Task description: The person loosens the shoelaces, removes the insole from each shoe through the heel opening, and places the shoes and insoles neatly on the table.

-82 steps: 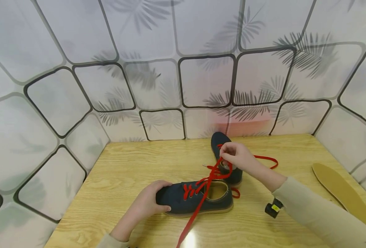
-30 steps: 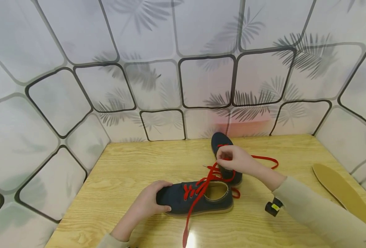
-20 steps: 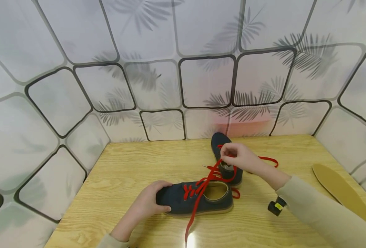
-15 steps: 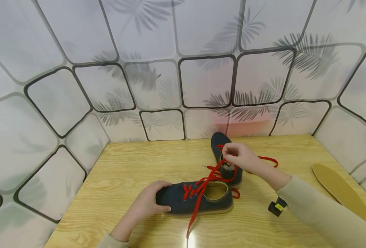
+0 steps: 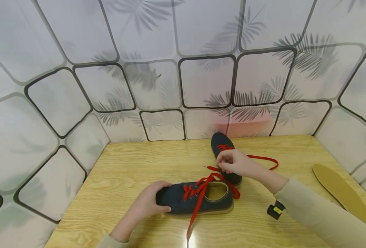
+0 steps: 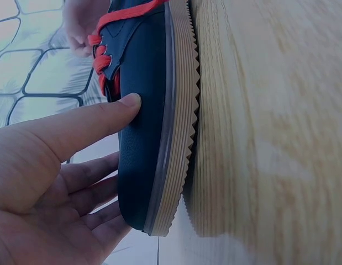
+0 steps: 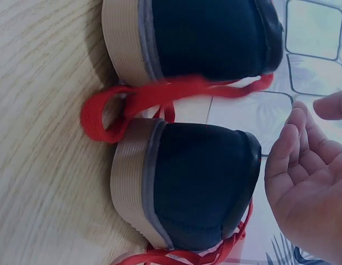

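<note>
A dark blue sneaker (image 5: pixel 178 201) with a tan sole and red lace (image 5: pixel 197 203) lies sideways on the table, toe to the left. My left hand (image 5: pixel 147 201) grips its toe, thumb on the near side and fingers beyond, as the left wrist view confirms. Behind it a second dark blue sneaker (image 5: pixel 219 141) points toward the wall, partly covered by my right hand (image 5: pixel 237 163). The right hand hovers over that shoe's heel; in the right wrist view its thumb stands apart from loosely bent fingers, with nothing between them. Loose lace lies between the two heels.
A flat tan insole-shaped piece (image 5: pixel 341 193) lies at the right of the wooden table (image 5: pixel 124 162). The far shoe's red lace loops out rightward (image 5: pixel 270 160). A patterned wall covering (image 5: pixel 158 86) encloses the back and sides.
My right hand has let go of the near shoe's red lace, which has dropped between the shoes. That hand has sunk slightly and shifted left. The left hand holds still on the toe.
</note>
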Demonstrator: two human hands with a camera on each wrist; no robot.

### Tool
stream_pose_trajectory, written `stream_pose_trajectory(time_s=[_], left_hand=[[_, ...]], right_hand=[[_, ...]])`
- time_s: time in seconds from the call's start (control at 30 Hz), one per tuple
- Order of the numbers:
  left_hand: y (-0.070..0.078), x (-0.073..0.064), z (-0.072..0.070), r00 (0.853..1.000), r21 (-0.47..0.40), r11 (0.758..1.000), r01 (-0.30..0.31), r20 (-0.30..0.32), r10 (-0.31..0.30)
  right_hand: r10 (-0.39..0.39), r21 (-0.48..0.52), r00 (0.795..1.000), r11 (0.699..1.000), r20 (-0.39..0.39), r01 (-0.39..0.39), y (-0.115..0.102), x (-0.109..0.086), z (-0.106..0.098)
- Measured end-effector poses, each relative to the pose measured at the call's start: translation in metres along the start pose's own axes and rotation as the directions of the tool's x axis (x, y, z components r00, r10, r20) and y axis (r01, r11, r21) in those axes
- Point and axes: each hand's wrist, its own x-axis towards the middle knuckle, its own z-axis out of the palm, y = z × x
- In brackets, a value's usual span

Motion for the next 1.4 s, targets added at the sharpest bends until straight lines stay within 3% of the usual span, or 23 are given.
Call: stream_pose_trajectory(time_s=[0.5, 0.8, 0.97, 1.4], left_hand=[[-0.003, 0.001, 0.002, 1.000, 0.000, 1.000, 0.006, 0.000, -0.006], [-0.001, 0.001, 0.001, 1.000, 0.018, 1.000, 0.001, -0.013, -0.001], [0.000, -0.001, 0.001, 1.000, 0.028, 1.000, -0.003, -0.018, 0.003], [0.003, -0.002, -0.001, 1.000, 0.020, 1.000, 0.005, -0.010, -0.005]], right_hand=[[-0.092, -0.216, 0.994, 0.971, 0.067, 0.104, 0.003, 0.008, 0.015], [-0.145, -0.327, 0.984, 0.930, 0.101, 0.171, -0.002, 0.009, 0.020], [-0.142, -0.315, 0.988, 0.936, 0.064, 0.155, -0.001, 0.009, 0.020], [-0.069, -0.201, 0.987, 0.979, -0.147, 0.039, -0.010, 0.009, 0.002]])
